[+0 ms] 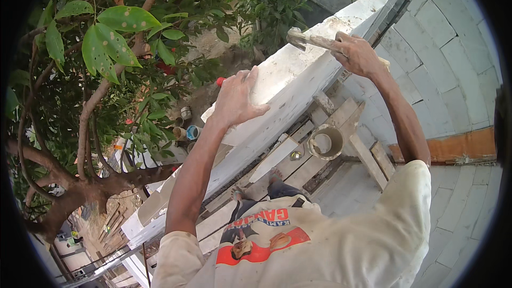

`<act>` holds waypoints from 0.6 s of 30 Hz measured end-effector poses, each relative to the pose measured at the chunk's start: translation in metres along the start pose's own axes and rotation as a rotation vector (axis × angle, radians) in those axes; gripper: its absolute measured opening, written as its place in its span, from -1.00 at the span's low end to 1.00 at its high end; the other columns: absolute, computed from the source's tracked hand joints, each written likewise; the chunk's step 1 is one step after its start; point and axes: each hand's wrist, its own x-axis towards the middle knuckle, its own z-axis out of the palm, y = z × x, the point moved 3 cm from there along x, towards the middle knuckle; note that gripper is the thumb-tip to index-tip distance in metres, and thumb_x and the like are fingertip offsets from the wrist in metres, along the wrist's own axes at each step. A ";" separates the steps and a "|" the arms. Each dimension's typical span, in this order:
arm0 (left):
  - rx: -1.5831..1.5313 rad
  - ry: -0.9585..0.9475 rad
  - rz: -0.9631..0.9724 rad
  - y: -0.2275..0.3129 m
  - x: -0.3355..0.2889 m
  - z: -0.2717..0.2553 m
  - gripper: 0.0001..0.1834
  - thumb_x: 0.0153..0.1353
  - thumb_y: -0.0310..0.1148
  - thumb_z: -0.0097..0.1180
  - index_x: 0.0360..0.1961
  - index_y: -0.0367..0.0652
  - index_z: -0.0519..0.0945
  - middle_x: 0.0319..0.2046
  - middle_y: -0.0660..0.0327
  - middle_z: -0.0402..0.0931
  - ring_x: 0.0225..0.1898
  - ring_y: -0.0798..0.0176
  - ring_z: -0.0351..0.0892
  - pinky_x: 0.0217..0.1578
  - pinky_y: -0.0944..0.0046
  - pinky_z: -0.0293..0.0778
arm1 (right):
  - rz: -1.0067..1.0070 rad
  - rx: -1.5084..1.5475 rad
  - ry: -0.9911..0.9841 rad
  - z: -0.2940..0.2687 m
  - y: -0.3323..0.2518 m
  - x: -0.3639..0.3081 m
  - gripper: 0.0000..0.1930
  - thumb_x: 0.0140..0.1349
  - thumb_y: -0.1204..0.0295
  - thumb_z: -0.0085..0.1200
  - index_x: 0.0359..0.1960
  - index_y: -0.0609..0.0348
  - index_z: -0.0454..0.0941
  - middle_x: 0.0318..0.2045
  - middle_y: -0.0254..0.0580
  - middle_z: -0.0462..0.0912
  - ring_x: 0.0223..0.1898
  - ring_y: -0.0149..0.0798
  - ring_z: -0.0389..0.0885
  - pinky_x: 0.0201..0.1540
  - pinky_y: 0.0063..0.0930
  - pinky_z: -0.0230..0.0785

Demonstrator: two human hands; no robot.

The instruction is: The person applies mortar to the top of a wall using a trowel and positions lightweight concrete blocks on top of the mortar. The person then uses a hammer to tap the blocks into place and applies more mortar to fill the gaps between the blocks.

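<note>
My right hand is closed around the wooden handle of a claw hammer, whose metal head is over the top of a white block wall. The handle's butt sticks out past the little-finger side. My left hand lies on the nearer end of the same top course, fingers stretched and thumb apart. Beside its fingers shows a small red thing, partly hidden. The wall top under the hammer is rough and stained with brownish dirt.
Bare feet stand on scaffold planks below. On them are a mortar-smeared bucket, a long tapered pale blade-like thing and a small round item. Leafy branches crowd the left. A grey block wall rises at right.
</note>
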 end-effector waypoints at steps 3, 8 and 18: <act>0.025 0.034 0.006 0.003 0.001 0.002 0.20 0.00 0.09 0.52 0.55 -0.35 0.26 0.44 -0.17 0.34 0.48 -0.18 0.32 0.53 -0.25 0.09 | -0.105 -0.076 0.032 0.010 0.023 0.026 -0.54 0.30 0.52 0.17 0.24 -0.10 0.67 0.01 -0.16 0.64 0.10 -0.02 0.66 0.23 -0.04 0.41; -0.052 0.299 0.134 0.072 -0.045 0.011 -0.03 0.10 -0.26 0.56 0.51 -0.22 0.36 0.46 -0.07 0.35 0.55 -0.11 0.24 0.56 -0.34 -0.07 | 0.018 -0.148 0.019 0.039 0.065 0.053 -0.24 0.08 0.82 0.04 0.35 -0.07 0.63 0.28 -0.24 0.60 0.38 -0.13 0.49 0.44 -0.08 0.30; -0.542 -0.608 -0.166 0.074 -0.230 0.319 -0.32 0.21 -0.37 0.42 0.34 -0.32 0.48 0.29 -0.16 0.46 0.35 -0.22 0.44 0.41 -0.13 0.33 | -0.147 0.225 0.129 0.048 0.067 0.036 -0.43 0.08 0.74 0.08 0.18 0.15 0.69 0.07 0.08 0.69 0.21 0.08 0.64 0.28 -0.09 0.50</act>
